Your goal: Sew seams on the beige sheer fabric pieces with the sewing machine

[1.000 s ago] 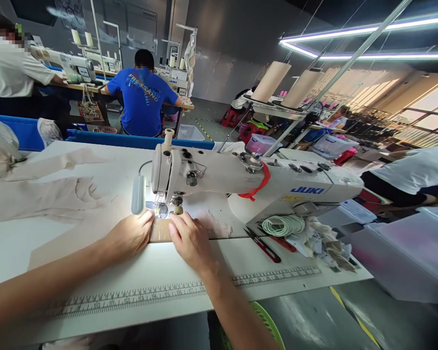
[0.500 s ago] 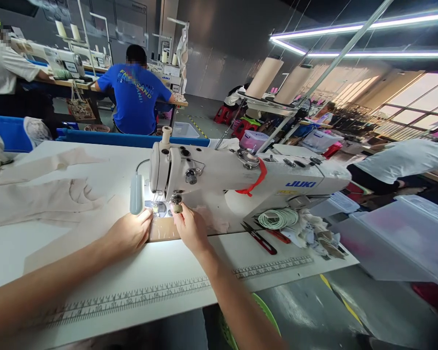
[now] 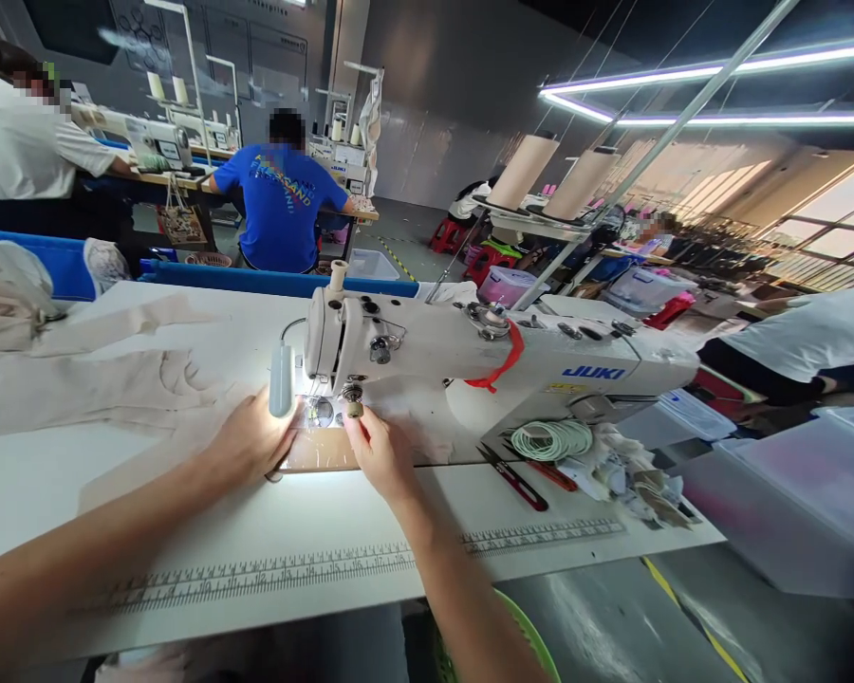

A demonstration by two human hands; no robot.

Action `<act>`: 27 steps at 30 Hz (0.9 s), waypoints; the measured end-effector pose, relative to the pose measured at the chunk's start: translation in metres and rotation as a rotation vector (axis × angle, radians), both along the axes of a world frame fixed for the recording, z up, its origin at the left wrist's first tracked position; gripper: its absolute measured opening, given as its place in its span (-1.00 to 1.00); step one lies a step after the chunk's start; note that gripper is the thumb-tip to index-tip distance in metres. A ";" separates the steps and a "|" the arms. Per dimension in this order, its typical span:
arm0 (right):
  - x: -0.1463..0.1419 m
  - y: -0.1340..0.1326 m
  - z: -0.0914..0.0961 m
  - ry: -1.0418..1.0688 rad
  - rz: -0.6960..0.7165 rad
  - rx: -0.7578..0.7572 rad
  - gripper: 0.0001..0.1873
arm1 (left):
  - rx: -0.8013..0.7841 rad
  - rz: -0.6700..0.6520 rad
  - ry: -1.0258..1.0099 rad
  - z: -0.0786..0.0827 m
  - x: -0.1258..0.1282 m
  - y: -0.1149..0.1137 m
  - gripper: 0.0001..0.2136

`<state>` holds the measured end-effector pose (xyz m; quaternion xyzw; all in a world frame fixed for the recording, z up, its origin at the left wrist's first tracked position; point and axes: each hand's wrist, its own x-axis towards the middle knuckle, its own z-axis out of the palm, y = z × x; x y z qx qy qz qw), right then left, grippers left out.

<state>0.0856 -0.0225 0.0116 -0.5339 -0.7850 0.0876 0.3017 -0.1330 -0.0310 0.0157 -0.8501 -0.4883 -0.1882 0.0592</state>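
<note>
A white sewing machine (image 3: 427,341) stands across the table, its small lamp (image 3: 281,379) lighting the needle area. My left hand (image 3: 256,436) is closed just left of the presser foot, fingers together on pale thin fabric (image 3: 92,389) that spreads leftward over the tabletop. A small dark loop shows under its heel. To the right of the needle, my right hand (image 3: 384,455) pinches thumb and forefinger close below a round knob (image 3: 354,408); what lies between the fingertips is hidden. Between the hands is the shiny tan bed plate (image 3: 320,451).
Thread snips (image 3: 516,479), a coil of pale green cord (image 3: 551,439) and a heap of scraps (image 3: 633,474) lie right of the machine. A printed ruler (image 3: 313,567) runs along the front edge. Plastic bins (image 3: 789,493) stand at right; co-workers (image 3: 285,204) sit beyond.
The view has shifted, so the scene sits slightly further right and lower. My left hand has slid a little left, away from the needle; my right hand stays by the knob.
</note>
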 end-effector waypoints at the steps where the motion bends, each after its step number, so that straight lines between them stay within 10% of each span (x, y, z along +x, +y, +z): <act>1: -0.003 -0.003 0.000 0.002 0.033 -0.010 -0.70 | -0.025 0.065 0.015 0.003 -0.002 0.001 -0.82; 8: -0.035 -0.034 0.020 -0.096 0.134 -0.157 -0.91 | -0.479 0.195 -0.264 0.031 -0.029 -0.003 -0.71; 11: -0.054 -0.037 0.025 -0.155 0.036 -0.232 -0.64 | -0.655 0.121 -0.492 0.043 -0.037 -0.018 -0.68; 20: -0.078 -0.027 0.021 0.088 0.183 -0.293 -0.90 | -0.640 0.229 -0.803 0.057 -0.075 -0.076 -0.56; 24: -0.058 -0.034 0.024 0.216 0.305 -0.421 -0.94 | -0.690 0.336 -0.593 0.042 -0.105 -0.082 -0.55; 27: -0.050 -0.032 0.016 -0.022 0.258 -0.186 -0.78 | -0.597 0.410 -0.266 0.027 -0.116 -0.079 -0.63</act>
